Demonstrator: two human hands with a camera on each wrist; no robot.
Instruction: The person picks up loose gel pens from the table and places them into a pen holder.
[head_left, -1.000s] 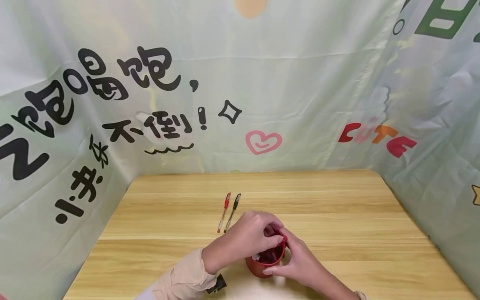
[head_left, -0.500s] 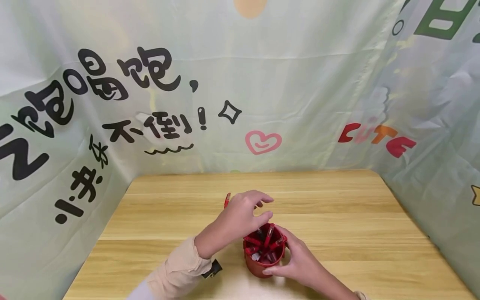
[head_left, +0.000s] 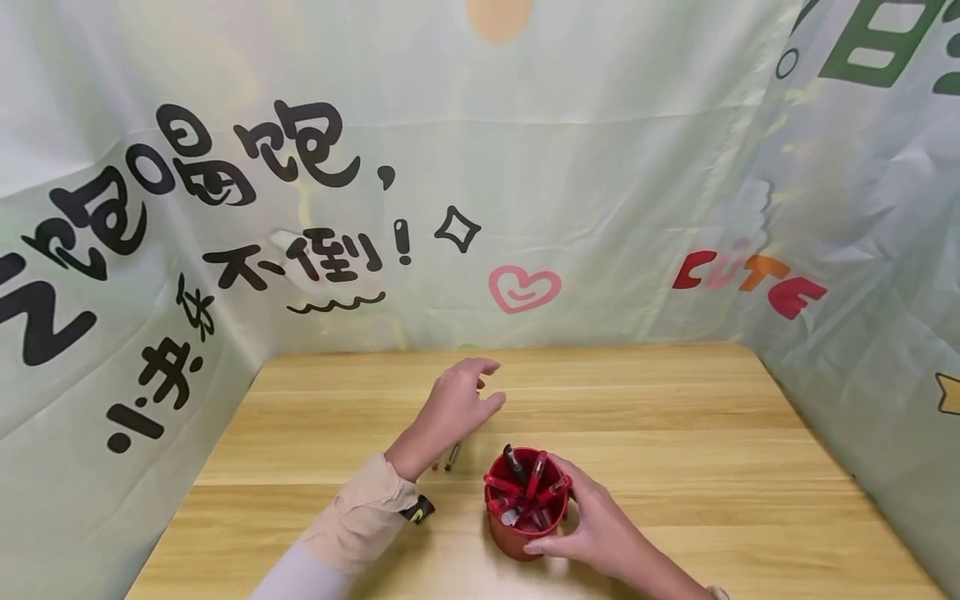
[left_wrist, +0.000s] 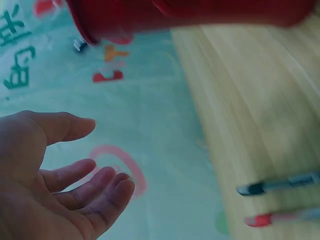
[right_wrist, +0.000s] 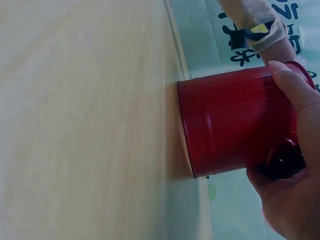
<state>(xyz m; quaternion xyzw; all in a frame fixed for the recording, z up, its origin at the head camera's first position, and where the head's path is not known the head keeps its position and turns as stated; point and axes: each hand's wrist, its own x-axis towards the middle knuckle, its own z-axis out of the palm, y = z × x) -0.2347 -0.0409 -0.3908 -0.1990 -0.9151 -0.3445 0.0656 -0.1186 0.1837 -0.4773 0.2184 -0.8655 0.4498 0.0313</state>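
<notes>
A small red metal bucket (head_left: 517, 543) stands on the table, holding several pens, mostly red-capped, with one black pen (head_left: 512, 457) leaning at the back. My right hand (head_left: 596, 521) grips the bucket at its right side; in the right wrist view the thumb (right_wrist: 287, 82) lies near the rim and a side lug (right_wrist: 285, 157) shows. Past the bucket, to the left, my left hand (head_left: 453, 400) hovers with loosely bent fingers and nothing in them. Beneath it, mostly hidden in the head view, lie a black-capped pen (left_wrist: 280, 185) and a red-capped pen (left_wrist: 262, 220).
The wooden table (head_left: 675, 417) reaches back to a pale printed cloth (head_left: 600, 192) that hangs behind it and at both sides. A black strap (head_left: 418, 509) sits at the left sleeve's cuff.
My left hand has drawn out of the bucket's mouth and moved up and left over the two loose pens. The bucket's pens have come into sight. My right hand keeps its grip.
</notes>
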